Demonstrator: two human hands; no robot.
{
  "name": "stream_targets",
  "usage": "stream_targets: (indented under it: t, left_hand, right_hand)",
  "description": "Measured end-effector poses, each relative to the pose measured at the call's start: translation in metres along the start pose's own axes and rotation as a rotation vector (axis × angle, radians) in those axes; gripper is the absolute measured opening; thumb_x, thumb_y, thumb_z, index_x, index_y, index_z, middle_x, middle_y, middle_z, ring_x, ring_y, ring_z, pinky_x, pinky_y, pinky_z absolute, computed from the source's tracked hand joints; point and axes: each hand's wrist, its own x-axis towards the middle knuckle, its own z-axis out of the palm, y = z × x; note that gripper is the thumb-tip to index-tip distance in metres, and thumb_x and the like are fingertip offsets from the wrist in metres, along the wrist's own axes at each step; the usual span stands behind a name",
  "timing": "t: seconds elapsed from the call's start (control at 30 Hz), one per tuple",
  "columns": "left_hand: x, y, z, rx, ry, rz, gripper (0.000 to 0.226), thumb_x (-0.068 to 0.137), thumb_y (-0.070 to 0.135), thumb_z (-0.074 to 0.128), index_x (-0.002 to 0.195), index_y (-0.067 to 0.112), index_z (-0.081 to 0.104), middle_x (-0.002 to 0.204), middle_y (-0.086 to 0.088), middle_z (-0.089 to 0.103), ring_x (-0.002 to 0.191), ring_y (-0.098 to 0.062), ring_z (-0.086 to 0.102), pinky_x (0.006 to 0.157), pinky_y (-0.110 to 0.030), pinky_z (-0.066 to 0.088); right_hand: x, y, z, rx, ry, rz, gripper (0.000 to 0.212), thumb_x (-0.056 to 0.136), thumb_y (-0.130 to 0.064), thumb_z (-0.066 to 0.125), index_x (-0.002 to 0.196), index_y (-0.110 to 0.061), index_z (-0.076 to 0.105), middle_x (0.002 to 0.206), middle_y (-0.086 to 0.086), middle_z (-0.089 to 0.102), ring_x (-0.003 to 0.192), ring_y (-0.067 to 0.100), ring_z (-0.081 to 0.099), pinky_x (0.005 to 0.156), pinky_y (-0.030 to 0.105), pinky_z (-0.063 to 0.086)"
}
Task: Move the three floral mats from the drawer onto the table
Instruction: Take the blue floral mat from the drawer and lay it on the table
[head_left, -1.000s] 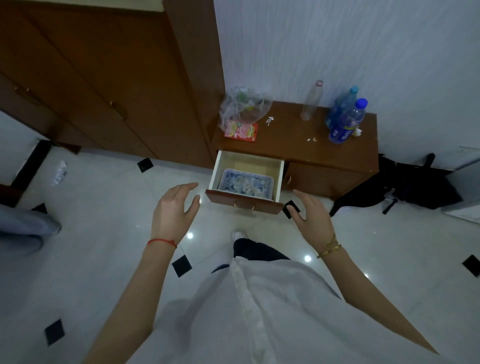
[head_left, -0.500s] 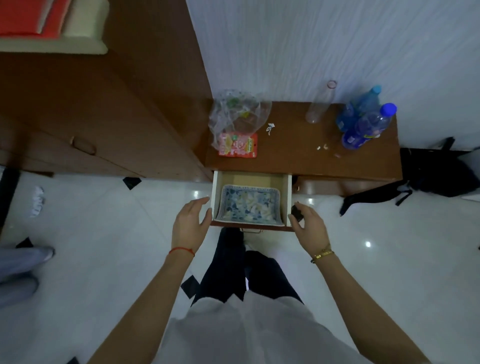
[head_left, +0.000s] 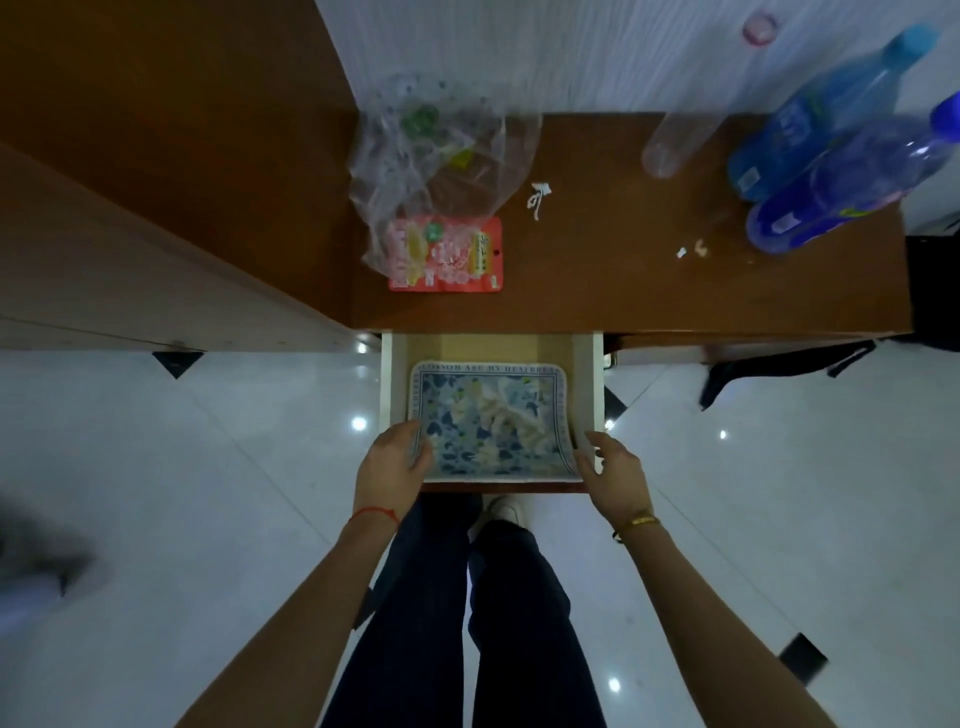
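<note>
Two hands (head_left: 393, 462) (head_left: 612, 475) at drawer (head_left: 596, 384), table (head_left: 623, 280) seemingly cluttered

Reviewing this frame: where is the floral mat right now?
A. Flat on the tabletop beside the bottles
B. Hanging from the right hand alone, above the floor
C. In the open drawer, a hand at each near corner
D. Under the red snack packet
C. The floral mat lies in the open drawer, with the left hand on its near left corner and the right hand at its near right corner.
</note>
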Motion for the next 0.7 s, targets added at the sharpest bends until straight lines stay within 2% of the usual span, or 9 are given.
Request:
stream_targets:
  t: [0.13, 0.27, 0.37, 0.5, 0.6, 0.7]
  left_hand:
    - [0.004, -0.027, 0.028, 0.016, 0.005, -0.066, 0.035, 0.093, 0.019, 0.059, 0.126, 0.009, 0.059, 0.121, -0.013, 0.063, 0.107, -0.028, 0.06, 0.089, -0.037, 0.052]
    - [-0.001, -0.044, 0.04, 0.048, 0.02, -0.147, 0.038, 0.093, 0.023, 0.059, 0.128, 0.012, 0.059, 0.124, -0.012, 0.062, 0.109, -0.027, 0.058, 0.092, -0.04, 0.051]
    - [-0.002, -0.047, 0.044, 0.068, 0.038, -0.169, 0.038, 0.092, 0.022, 0.058, 0.129, 0.012, 0.058, 0.125, -0.012, 0.062, 0.111, -0.026, 0.057, 0.092, -0.038, 0.051]
    - [-0.003, -0.043, 0.049, 0.067, 0.063, -0.195, 0.038, 0.091, 0.02, 0.059, 0.128, 0.011, 0.058, 0.121, -0.011, 0.063, 0.109, -0.026, 0.056, 0.085, -0.035, 0.05]
    - [-0.003, -0.041, 0.05, 0.041, 0.084, -0.232, 0.038, 0.09, 0.019, 0.061, 0.127, 0.01, 0.059, 0.119, -0.012, 0.064, 0.106, -0.026, 0.058, 0.085, -0.036, 0.052]
    - [-0.006, -0.039, 0.049, 0.013, 0.103, -0.271, 0.038, 0.088, 0.018, 0.063, 0.125, 0.008, 0.06, 0.117, -0.014, 0.066, 0.105, -0.027, 0.06, 0.087, -0.037, 0.053]
  right_hand:
    - [0.012, 0.019, 0.018, -0.068, 0.007, 0.006, 0.029, 0.092, -0.021, 0.061, 0.114, -0.001, 0.062, 0.106, 0.02, 0.066, 0.095, 0.035, 0.062, 0.079, 0.036, 0.05]
    - [0.012, 0.027, 0.031, -0.143, 0.052, 0.046, 0.022, 0.09, -0.023, 0.063, 0.099, -0.003, 0.063, 0.094, 0.017, 0.066, 0.084, 0.034, 0.063, 0.066, 0.03, 0.048]
    - [0.011, 0.027, 0.04, -0.178, 0.049, 0.063, 0.023, 0.088, -0.024, 0.063, 0.098, -0.004, 0.062, 0.094, 0.015, 0.067, 0.084, 0.032, 0.062, 0.063, 0.03, 0.048]
    - [0.012, 0.024, 0.043, -0.141, 0.059, 0.088, 0.025, 0.085, -0.019, 0.066, 0.105, -0.004, 0.062, 0.097, 0.015, 0.068, 0.088, 0.033, 0.062, 0.071, 0.039, 0.053]
    - [0.011, 0.022, 0.045, -0.048, 0.087, 0.11, 0.027, 0.082, -0.008, 0.067, 0.108, 0.0, 0.064, 0.104, 0.018, 0.068, 0.093, 0.035, 0.062, 0.078, 0.041, 0.053]
    - [0.011, 0.016, 0.047, 0.094, 0.145, 0.208, 0.035, 0.078, 0.003, 0.064, 0.113, 0.002, 0.063, 0.11, 0.02, 0.067, 0.1, 0.035, 0.063, 0.088, 0.043, 0.052]
